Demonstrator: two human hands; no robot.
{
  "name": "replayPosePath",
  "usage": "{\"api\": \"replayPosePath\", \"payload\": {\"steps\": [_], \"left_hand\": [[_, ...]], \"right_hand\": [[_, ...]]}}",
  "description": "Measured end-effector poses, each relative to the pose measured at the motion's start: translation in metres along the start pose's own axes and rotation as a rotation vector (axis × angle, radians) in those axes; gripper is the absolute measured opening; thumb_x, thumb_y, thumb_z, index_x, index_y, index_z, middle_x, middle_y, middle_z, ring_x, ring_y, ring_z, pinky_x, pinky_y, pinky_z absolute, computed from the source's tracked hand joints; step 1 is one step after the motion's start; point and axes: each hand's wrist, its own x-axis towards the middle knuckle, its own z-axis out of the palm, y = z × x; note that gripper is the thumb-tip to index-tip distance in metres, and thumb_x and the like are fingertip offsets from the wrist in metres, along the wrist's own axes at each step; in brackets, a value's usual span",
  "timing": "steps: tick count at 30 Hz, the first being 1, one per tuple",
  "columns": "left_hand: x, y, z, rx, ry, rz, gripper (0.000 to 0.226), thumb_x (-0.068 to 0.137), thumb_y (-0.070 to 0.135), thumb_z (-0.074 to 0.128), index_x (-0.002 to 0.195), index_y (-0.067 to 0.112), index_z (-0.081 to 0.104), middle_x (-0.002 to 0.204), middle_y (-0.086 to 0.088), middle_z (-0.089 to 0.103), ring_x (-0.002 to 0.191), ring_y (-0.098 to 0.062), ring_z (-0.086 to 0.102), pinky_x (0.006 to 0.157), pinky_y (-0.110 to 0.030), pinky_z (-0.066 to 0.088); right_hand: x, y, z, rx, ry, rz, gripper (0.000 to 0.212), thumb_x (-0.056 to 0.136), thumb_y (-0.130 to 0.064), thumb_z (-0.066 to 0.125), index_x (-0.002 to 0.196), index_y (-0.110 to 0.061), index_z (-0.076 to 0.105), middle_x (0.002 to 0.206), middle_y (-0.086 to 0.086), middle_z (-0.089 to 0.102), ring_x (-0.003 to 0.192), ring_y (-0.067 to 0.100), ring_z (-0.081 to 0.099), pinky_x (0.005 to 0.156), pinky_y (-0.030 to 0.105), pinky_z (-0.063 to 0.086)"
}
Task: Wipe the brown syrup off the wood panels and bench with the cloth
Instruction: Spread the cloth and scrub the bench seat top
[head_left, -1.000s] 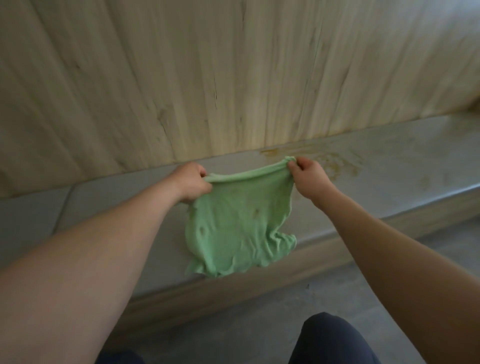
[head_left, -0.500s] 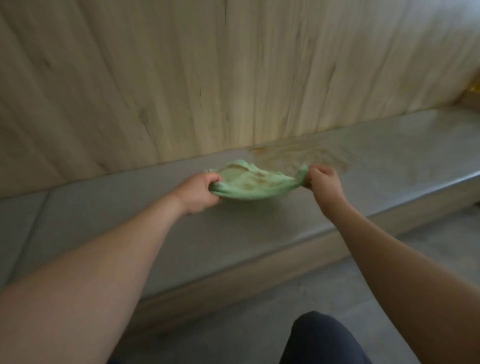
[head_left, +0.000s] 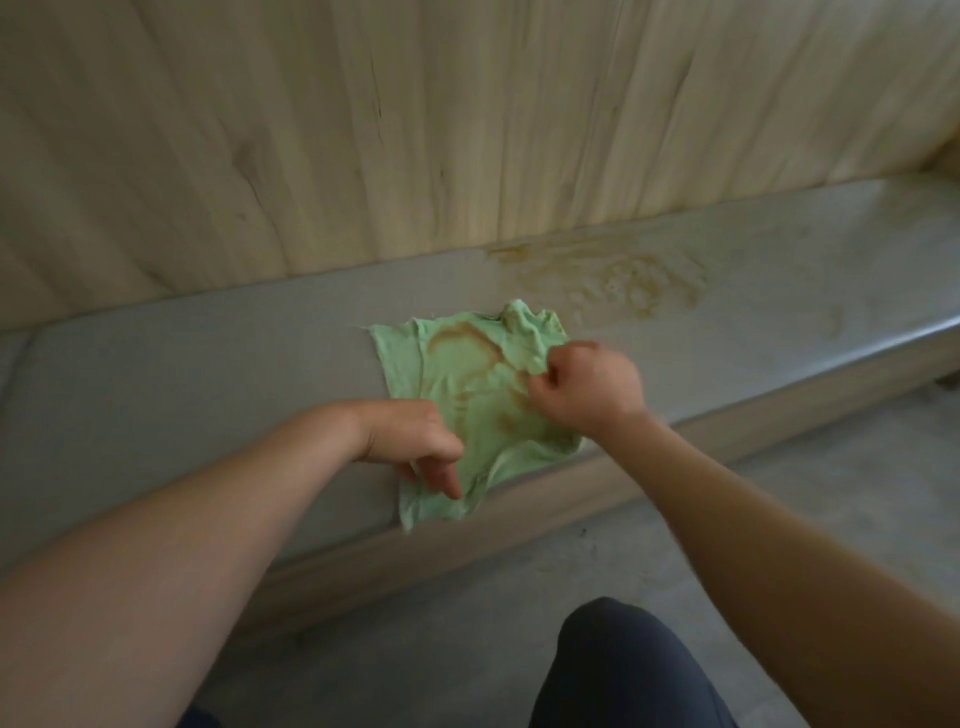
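One cloth (head_left: 467, 379) on syrup-smeared grey bench (head_left: 208, 379)

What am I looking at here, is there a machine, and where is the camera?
No machine: these are a person's two bare arms, filmed by one camera worn on the head, looking forward and down. A green cloth, stained brown, lies spread on the grey bench below the wood panels. The right hand pinches the cloth's bunched right edge; the left hand rests its fingers on the near corner. A smear of brown syrup marks the bench beyond the cloth, to its right. The dark shape below is a knee.
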Motion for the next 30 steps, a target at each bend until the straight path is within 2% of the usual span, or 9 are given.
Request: {"api": "replayPosePath", "payload": {"steps": [3, 5, 8, 11, 13, 18, 21, 25, 30], "left_hand": [[0.009, -0.015, -0.005, 0.1, 0.29, 0.016, 0.024, 0.092, 0.018, 0.056, 0.093, 0.01, 0.078, 0.098, -0.007, 0.079, 0.09, -0.025, 0.075, 0.071, -0.028, 0.056], [0.02, -0.032, -0.005, 0.44, 0.458, 0.019, 0.027, 0.095, 0.033, 0.062, 0.117, 0.022, 0.071, 0.124, -0.001, 0.068, 0.121, -0.025, 0.061, 0.097, -0.034, 0.051], [0.029, -0.052, 0.01, 0.583, 0.402, -0.088, 0.062, 0.092, 0.068, 0.057, 0.144, 0.042, 0.038, 0.157, 0.005, 0.025, 0.15, -0.027, 0.017, 0.124, -0.046, 0.022], [0.036, -0.058, 0.016, 0.51, 0.401, -0.092, 0.065, 0.092, 0.072, 0.053, 0.146, 0.044, 0.031, 0.163, 0.005, 0.013, 0.153, -0.026, 0.007, 0.125, -0.047, 0.013], [0.038, -0.057, 0.014, 0.503, 0.391, -0.096, 0.066, 0.091, 0.071, 0.055, 0.145, 0.043, 0.031, 0.162, 0.005, 0.013, 0.152, -0.028, 0.006, 0.125, -0.049, 0.014], [0.033, -0.049, 0.001, 0.522, 0.391, -0.075, 0.066, 0.079, 0.075, 0.061, 0.135, 0.044, 0.045, 0.148, 0.005, 0.033, 0.142, -0.031, 0.028, 0.12, -0.049, 0.029], [0.024, -0.046, -0.008, 0.351, 0.544, -0.053, 0.058, 0.071, 0.06, 0.046, 0.12, 0.034, 0.064, 0.131, -0.001, 0.052, 0.131, -0.03, 0.045, 0.113, -0.046, 0.039], [0.025, -0.056, -0.011, 0.304, 0.856, -0.097, 0.024, 0.092, 0.036, 0.049, 0.102, 0.023, 0.068, 0.117, -0.004, 0.06, 0.121, -0.032, 0.051, 0.102, -0.047, 0.045], [0.047, -0.056, -0.02, 0.337, 1.017, -0.163, 0.021, 0.098, 0.029, 0.05, 0.101, 0.015, 0.066, 0.115, -0.009, 0.061, 0.119, -0.035, 0.05, 0.097, -0.046, 0.043]], "right_hand": [[0.011, -0.043, 0.011, -0.024, -0.196, -0.116, 0.03, 0.087, -0.051, 0.056, 0.08, -0.022, 0.054, 0.085, 0.001, 0.06, 0.087, 0.029, 0.064, 0.067, 0.032, 0.043], [0.012, -0.046, 0.012, -0.115, -0.411, -0.121, 0.028, 0.09, -0.054, 0.054, 0.09, -0.026, 0.058, 0.095, -0.001, 0.061, 0.097, 0.028, 0.064, 0.076, 0.035, 0.047], [0.005, -0.027, 0.001, -0.253, -0.653, -0.067, 0.04, 0.088, -0.06, 0.056, 0.101, -0.023, 0.066, 0.103, -0.002, 0.067, 0.099, 0.024, 0.066, 0.084, 0.037, 0.05], [-0.002, -0.001, -0.009, -0.441, -1.071, 0.1, 0.042, 0.085, -0.059, 0.07, 0.083, -0.017, 0.069, 0.08, -0.003, 0.07, 0.08, 0.018, 0.069, 0.082, 0.033, 0.055], [-0.007, 0.008, -0.012, -0.606, -1.208, 0.192, 0.039, 0.085, -0.055, 0.072, 0.084, -0.017, 0.069, 0.082, -0.003, 0.071, 0.087, 0.019, 0.071, 0.096, 0.037, 0.055], [0.006, -0.022, -0.003, -0.289, -0.576, 0.13, 0.035, 0.096, -0.051, 0.053, 0.113, -0.021, 0.059, 0.111, 0.004, 0.058, 0.115, 0.03, 0.061, 0.086, 0.039, 0.046], [0.009, -0.053, 0.033, -0.044, -0.276, -0.044, 0.06, 0.094, -0.065, 0.047, 0.142, -0.03, 0.048, 0.144, 0.01, 0.048, 0.137, 0.035, 0.044, 0.108, 0.048, 0.04], [0.013, -0.057, 0.077, -0.06, -0.35, -0.119, 0.072, 0.089, -0.086, 0.019, 0.156, -0.061, 0.01, 0.173, 0.0, 0.005, 0.159, 0.035, -0.005, 0.125, 0.061, -0.005], [0.006, -0.015, 0.075, -0.086, -0.325, -0.127, 0.076, 0.083, -0.094, 0.017, 0.152, -0.068, -0.001, 0.174, -0.01, 0.001, 0.16, 0.027, -0.005, 0.127, 0.055, -0.003]]}}
